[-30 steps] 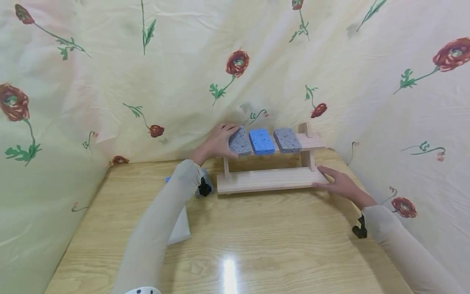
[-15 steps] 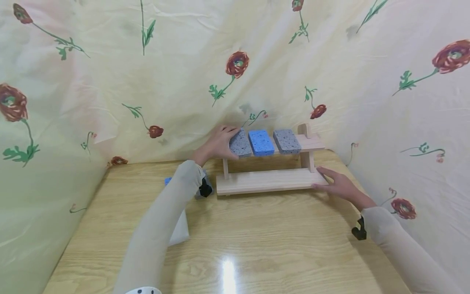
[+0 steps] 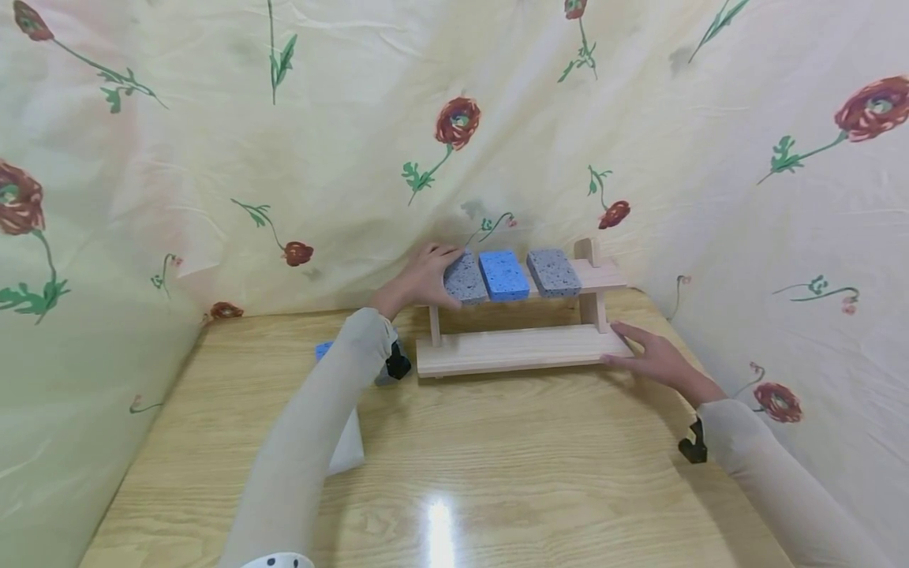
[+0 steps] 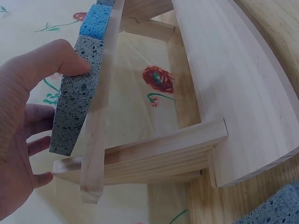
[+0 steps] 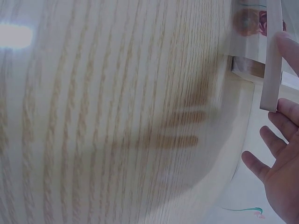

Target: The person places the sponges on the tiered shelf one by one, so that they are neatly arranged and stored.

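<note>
A two-tier wooden rack point(image 3: 511, 351) stands against the back cloth. Three sponges lie in a row on its upper tier: a grey sponge point(image 3: 465, 280) at left, a blue sponge point(image 3: 504, 274) in the middle and another grey sponge point(image 3: 553, 272) at right. My left hand point(image 3: 424, 276) pinches the left grey sponge, thumb on its front edge, fingers behind; the left wrist view shows this sponge point(image 4: 77, 95) close beside the blue one point(image 4: 95, 22). At the lower board's right end, my right hand point(image 3: 656, 359) holds the rack between thumb and forefinger, the other fingers spread below point(image 5: 285, 154).
Under my left forearm are a partly hidden grey sponge point(image 4: 275, 207), a bit of blue sponge point(image 3: 323, 349) and a white flat item point(image 3: 348, 446). Flowered cloth point(image 3: 355, 158) encloses the wooden table point(image 3: 497, 473) at back and sides.
Both hands keep their places on the left grey sponge and the rack. The whole head view has shifted slightly; the sponges stay in the same row.
</note>
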`<action>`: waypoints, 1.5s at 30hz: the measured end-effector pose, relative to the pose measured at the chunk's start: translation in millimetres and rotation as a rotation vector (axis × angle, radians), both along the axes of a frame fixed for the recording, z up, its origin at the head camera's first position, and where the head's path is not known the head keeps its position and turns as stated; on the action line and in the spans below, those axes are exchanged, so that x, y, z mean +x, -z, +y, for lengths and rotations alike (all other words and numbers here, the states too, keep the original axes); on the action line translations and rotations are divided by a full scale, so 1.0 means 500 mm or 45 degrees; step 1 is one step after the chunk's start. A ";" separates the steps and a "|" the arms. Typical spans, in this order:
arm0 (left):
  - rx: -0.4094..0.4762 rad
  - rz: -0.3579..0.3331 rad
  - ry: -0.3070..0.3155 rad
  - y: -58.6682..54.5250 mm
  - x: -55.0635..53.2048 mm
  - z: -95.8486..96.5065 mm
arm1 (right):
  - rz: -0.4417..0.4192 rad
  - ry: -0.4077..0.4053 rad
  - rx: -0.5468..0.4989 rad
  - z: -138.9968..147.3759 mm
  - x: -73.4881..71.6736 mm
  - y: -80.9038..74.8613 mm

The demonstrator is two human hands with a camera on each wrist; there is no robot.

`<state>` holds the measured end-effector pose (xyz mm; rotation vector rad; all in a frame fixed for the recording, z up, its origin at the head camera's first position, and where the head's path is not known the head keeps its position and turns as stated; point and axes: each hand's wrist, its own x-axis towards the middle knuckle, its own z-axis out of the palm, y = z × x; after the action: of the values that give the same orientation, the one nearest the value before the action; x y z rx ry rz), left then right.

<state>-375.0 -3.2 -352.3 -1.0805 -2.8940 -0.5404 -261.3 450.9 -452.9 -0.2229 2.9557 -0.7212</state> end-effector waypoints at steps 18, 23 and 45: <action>-0.029 -0.072 -0.017 -0.007 0.004 -0.004 | -0.007 0.011 -0.009 0.001 -0.003 0.005; -0.018 -0.087 -0.026 -0.006 0.002 -0.006 | -0.009 0.016 -0.014 -0.001 -0.001 0.002; -0.009 -0.059 -0.027 0.007 -0.007 -0.013 | -0.038 0.014 -0.012 0.000 -0.001 -0.001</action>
<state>-378.5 -9.7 -355.7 -1.0510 -2.9455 -0.5622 -262.0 451.0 -452.6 -0.1947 2.9285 -0.7334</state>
